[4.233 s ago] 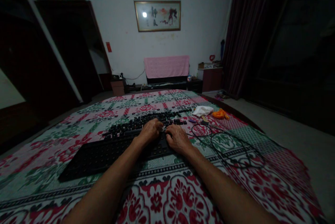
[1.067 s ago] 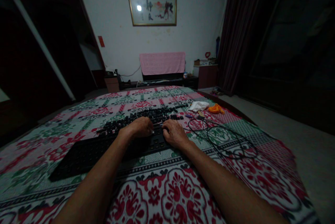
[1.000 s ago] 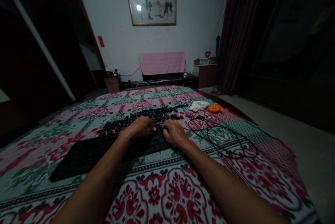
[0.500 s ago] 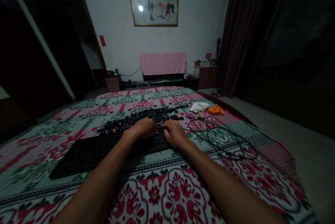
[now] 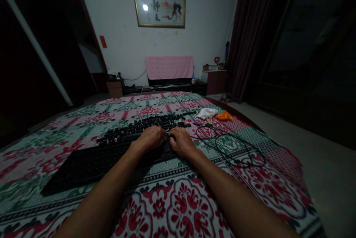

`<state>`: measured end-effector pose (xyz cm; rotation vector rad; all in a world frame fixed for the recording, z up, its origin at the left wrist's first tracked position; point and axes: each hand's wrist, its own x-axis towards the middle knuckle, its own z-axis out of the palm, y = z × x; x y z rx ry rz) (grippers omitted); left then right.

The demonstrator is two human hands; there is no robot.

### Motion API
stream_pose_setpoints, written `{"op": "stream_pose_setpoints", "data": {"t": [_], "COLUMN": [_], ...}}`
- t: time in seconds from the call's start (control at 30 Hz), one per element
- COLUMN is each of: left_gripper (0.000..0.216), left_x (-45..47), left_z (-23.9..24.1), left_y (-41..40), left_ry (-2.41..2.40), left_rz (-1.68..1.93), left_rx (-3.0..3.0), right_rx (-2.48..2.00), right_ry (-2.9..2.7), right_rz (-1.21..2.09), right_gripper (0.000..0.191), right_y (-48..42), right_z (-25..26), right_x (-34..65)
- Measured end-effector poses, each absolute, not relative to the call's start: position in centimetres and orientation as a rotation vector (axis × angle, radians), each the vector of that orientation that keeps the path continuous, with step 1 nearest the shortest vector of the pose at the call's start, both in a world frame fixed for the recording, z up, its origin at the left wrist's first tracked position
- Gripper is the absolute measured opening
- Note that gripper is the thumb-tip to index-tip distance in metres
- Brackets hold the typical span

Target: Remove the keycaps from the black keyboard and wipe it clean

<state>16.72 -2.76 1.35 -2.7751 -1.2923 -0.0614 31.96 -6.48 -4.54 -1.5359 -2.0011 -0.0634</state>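
A black keyboard (image 5: 80,167) with its keys off lies slanted on a patterned bedspread (image 5: 191,208). Bent over its upper right part, my left hand (image 5: 151,138) has its fingers pinched together; a small pale spot shows at the tips, too small to name. Close beside it, my right hand (image 5: 182,141) curls over the far edge of the keyboard, thumb on the near side. Many loose black keycaps (image 5: 164,121) are spread just behind the keyboard. My hands hide the part of the board beneath them.
Right of my hands lie a coiled black cable (image 5: 247,160), a crumpled white cloth (image 5: 207,113) and an orange cloth (image 5: 224,116). A pink cloth (image 5: 169,67) drapes something by the far wall. The bed's edge runs along the right.
The whole view has swung slightly right, so things appear farther left. My hands stay at the same part of the keyboard, with little visible finger movement.
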Motion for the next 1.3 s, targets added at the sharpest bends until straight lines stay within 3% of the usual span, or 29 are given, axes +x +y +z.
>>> {"op": "stream_pose_setpoints", "data": {"t": [0.47,0.9,1.3], "left_gripper": [0.031,0.034,0.035], "left_x": [16.5,16.5,13.6], "left_z": [0.9,3.0,2.7], "left_y": [-2.8,-2.5,-1.0], "left_ry": [-1.301,-1.207,-1.493], "left_rz": [-0.132,0.154,-0.009], "left_rx": [-2.823,-2.893,-2.926], "right_rx": [-1.527,-1.476,-1.466], "right_ry": [-2.022,-2.002,-1.993], "right_rz": [-0.096,-0.074,-0.076], "right_gripper": [0.017,0.018,0.018], "right_y": [-6.2,-6.3,-6.3], "right_z": [-4.8,-4.6,-4.5], "right_x": [32.0,32.0,32.0]}}
